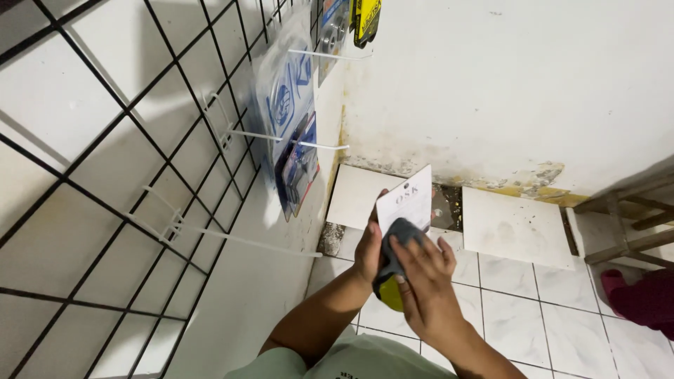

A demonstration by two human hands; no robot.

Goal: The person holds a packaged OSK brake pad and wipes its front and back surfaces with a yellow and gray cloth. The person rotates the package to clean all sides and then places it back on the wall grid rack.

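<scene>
My left hand grips a packaged tool with a white backing card and a yellow part showing at the bottom. My right hand presses a grey cloth against the front of that package, fingers spread over it. Both hands are held low, close to the corner where the white wall meets the tiled floor.
A black wire grid panel with white hooks covers the left wall. Blister-packed goods hang on the hooks. Loose white tiles lie on the floor by the stained wall base. A wooden stool stands at right beside a dark red object.
</scene>
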